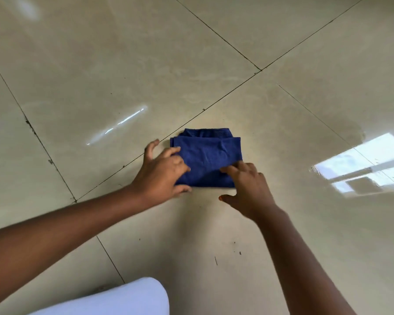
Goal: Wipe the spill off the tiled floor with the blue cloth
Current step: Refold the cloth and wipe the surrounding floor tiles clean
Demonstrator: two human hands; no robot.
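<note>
No readable text, labels or numbers anywhere.

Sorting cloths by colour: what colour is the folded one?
Dark blue cloth, plain; head view.

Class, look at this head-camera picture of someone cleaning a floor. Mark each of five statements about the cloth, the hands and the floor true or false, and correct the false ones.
1. The dark blue folded cloth lies flat on the glossy beige tiled floor. True.
2. Only one hand touches the cloth. False: the left hand rests on its left edge and the right hand on its lower right corner.
3. The cloth is crumpled into a ball. False: it is folded into a rough rectangle with layers showing along the far edge.
4. A bright window reflection shows on the floor to the right of the cloth. True.
5. Small dark specks lie on the tile nearer the person than the cloth. True.
</note>
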